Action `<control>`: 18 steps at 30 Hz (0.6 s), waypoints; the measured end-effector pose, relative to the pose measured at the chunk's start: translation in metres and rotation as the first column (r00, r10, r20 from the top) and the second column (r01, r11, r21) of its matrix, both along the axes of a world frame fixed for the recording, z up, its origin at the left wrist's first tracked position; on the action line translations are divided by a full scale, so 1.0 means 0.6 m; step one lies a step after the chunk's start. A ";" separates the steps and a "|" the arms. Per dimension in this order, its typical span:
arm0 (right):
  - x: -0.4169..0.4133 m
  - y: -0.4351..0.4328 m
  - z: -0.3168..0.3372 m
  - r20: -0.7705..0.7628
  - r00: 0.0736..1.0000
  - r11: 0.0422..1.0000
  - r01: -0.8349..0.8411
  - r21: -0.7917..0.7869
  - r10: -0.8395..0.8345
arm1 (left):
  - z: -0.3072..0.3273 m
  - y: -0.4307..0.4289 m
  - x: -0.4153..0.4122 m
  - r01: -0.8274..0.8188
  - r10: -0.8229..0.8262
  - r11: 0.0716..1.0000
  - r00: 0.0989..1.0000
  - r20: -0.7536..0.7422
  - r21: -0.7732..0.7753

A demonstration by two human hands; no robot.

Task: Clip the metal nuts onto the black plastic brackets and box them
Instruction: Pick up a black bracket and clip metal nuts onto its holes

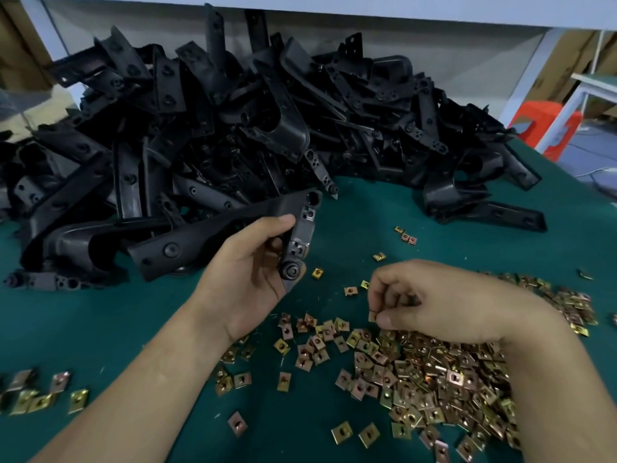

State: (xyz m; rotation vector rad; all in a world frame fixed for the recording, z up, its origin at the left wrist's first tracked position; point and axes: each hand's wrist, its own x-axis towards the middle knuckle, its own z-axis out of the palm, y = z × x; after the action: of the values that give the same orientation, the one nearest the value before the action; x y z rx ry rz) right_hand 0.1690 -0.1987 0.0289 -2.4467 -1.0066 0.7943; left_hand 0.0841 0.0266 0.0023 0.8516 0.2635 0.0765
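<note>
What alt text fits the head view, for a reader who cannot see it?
The left hand grips a long black plastic bracket while the right hand pinches a small brass-coloured metal nut above a heap of such nuts on a green table; a pile of black brackets lies behind.

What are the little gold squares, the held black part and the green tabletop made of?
Small square gold-and-copper nuts: probably plated sheet metal; shiny, rainbow-tinted sheen. Long black bracket in the left hand: seemingly moulded plastic; matte, with bosses and holes. Green table cover: perhaps felt or rubber mat; dull, no glare.
</note>
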 end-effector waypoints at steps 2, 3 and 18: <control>-0.003 0.006 0.000 0.018 1.000 0.999 -0.016 0.030 0.015 | 0.001 -0.001 -0.001 -0.004 0.004 1.000 1.000 -0.002 -0.003; -0.004 0.011 0.000 0.030 1.000 0.998 -0.011 0.065 0.009 | 0.002 -0.002 -0.001 -0.006 0.006 1.000 1.000 -0.003 -0.008; -0.036 0.067 0.002 -0.569 0.820 0.437 0.533 0.724 -0.057 | 0.004 -0.021 -0.018 0.107 -0.108 0.994 0.988 0.115 0.012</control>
State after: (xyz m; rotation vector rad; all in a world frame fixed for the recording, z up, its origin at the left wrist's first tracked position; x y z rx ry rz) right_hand 0.1474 -0.1586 0.0300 -1.3490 -0.5056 0.4962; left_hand 0.0736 0.0139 0.0050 0.8621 0.1089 0.0256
